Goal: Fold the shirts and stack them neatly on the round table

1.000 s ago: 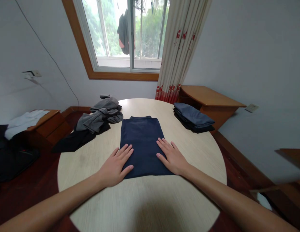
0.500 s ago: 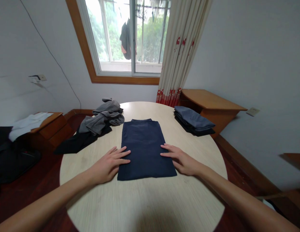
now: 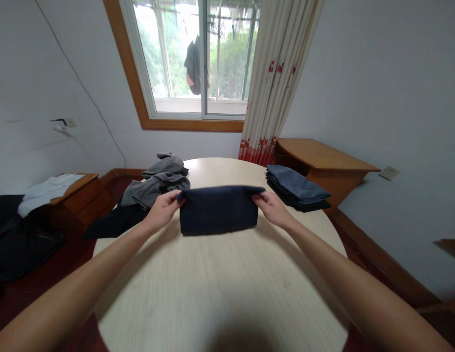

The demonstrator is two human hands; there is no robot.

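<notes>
A dark navy folded shirt (image 3: 218, 212) is doubled up at the middle of the pale round table (image 3: 213, 278). My left hand (image 3: 163, 209) pinches its left upper corner, and my right hand (image 3: 272, 208) grips the right one. Between them the raised edge stretches nearly straight, a little above the tabletop. The shirt's collar, visible earlier, is hidden from me. Left of my left hand lies a loose heap of grey and black clothes (image 3: 157, 183). Beyond my right hand sits a stack of folded dark clothes (image 3: 297, 186), a blue-grey one on top.
A wooden desk (image 3: 323, 154) stands behind the table's right side, beside a floral curtain (image 3: 267, 117) and a window. On the left, white papers or cloth (image 3: 53, 190) lie on a low wooden cabinet (image 3: 82, 200), with a black bag (image 3: 25, 244) near it.
Both hands, which lay flat with spread fingers on the shirt's sides, have closed on its near corners. They have lifted that edge and carried it away from me, folding the shirt over.
</notes>
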